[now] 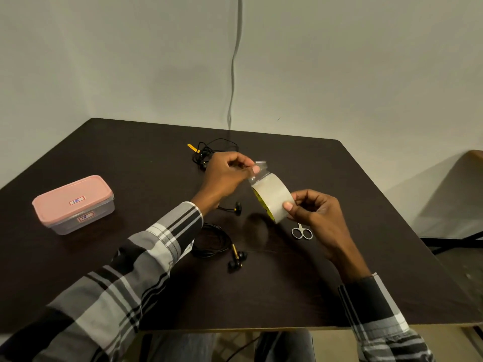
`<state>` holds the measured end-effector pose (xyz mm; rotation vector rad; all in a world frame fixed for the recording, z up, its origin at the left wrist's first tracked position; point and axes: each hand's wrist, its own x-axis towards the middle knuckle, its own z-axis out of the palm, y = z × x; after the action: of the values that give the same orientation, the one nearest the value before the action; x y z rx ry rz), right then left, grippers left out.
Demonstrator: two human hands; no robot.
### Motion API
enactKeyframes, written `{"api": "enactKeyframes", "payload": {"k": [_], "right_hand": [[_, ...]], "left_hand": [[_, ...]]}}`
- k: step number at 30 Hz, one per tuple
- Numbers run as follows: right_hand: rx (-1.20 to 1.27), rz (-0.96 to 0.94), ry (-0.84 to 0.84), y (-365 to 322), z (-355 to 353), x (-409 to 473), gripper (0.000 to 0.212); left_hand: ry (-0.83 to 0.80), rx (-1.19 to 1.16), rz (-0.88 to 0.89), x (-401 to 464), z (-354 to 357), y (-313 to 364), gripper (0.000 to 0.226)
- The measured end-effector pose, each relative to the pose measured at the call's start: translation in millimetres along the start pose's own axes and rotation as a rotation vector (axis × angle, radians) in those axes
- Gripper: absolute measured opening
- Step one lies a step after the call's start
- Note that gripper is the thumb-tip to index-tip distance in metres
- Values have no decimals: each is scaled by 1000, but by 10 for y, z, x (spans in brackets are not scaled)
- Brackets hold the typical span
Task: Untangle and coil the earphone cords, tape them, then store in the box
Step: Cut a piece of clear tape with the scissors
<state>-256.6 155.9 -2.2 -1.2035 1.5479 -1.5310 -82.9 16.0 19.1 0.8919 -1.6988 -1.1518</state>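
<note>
My right hand (317, 212) grips a roll of clear tape (273, 198) above the table. My left hand (226, 176) pinches the free end of the tape (258, 168), peeled a short way off the roll. A coiled black earphone cord (217, 242) lies near my left sleeve, its earbuds (236, 261) beside it. Another earbud (237, 208) shows under my left wrist. A tangled black earphone cord (209, 150) with a yellow tag lies farther back. The box (74, 205) with a pink lid stands shut at the left.
Small silver scissors (302, 231) lie on the dark table (366, 270) just below my right hand. A grey cable (234, 64) runs down the wall behind. The table's front edge is close to my body.
</note>
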Motion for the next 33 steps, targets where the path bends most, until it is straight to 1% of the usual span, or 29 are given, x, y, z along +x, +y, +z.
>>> {"api": "enactKeyframes", "payload": {"k": [3,6,7,8,11,13,15,18,23,26,30,33], "right_hand": [[38,71,10,18,25,-28,10],[-81,72,31,75,-23,-11,15],[-175,67,58,105,-58,6,18],[-323,69,93,138,-105,29,21],[-894,147,135,181,-239,30,35],[-1095,209,128,176,-255,-11,42],[-1193,247,107,175,-236,-41,46],[-1230,279,73,159,-219,-14,48],[-1158,294,16,202,-246,110,40],[-1114,311,19,183,-262,103,49],[-1178,306,39,215,-212,17,59],[-1147,302,38,217,-202,45,50]], "left_hand": [[-27,-45,8,19,65,48,8],[-58,-88,-1,12,125,63,12],[-61,-88,0,7,135,63,13],[-61,-83,1,7,140,62,13],[-65,-62,13,11,155,86,14],[-75,-38,31,5,172,119,14],[-98,-26,51,-11,188,130,16],[-111,30,54,-26,197,136,20],[-115,43,74,-41,167,151,22],[-112,46,79,-52,142,167,22],[-126,62,85,-60,126,151,22],[-135,47,90,-62,129,142,22]]}}
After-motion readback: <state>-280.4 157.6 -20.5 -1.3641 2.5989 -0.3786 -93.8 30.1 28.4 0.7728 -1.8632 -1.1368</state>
